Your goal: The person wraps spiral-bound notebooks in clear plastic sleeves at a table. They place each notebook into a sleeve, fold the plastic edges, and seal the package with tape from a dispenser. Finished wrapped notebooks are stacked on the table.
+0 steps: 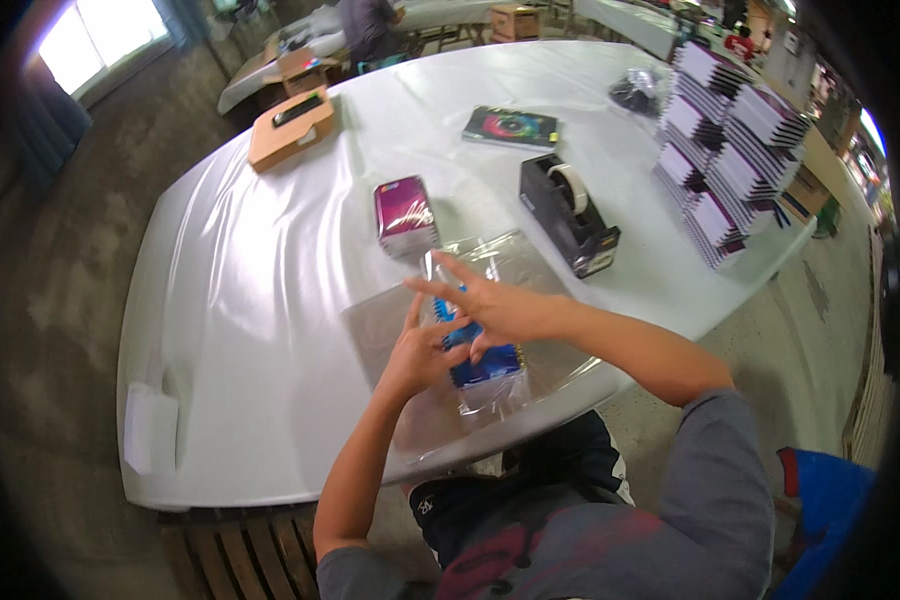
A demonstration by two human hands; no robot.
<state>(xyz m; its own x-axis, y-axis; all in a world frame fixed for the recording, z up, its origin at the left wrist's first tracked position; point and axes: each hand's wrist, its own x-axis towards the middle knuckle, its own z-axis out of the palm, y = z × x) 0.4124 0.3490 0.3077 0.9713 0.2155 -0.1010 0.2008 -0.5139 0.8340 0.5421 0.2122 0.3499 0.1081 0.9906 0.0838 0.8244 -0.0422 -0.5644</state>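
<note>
A blue spiral-bound notebook lies near the table's front edge, on and partly within clear plastic film. My right hand reaches across it from the right, fingers spread, over its upper part. My left hand is at its left side, fingers stretched out and partly crossing under those of the right. Both hands touch or hover just above the film; I cannot tell which. They cover much of the notebook. Just beyond them stands a wrapped stack of small notebooks with a magenta cover.
A black tape dispenser sits right of the magenta stack. Farther back lie a dark-covered book and a cardboard box with a black object on top. Tall piles of notebooks line the right edge. A white block stands at left.
</note>
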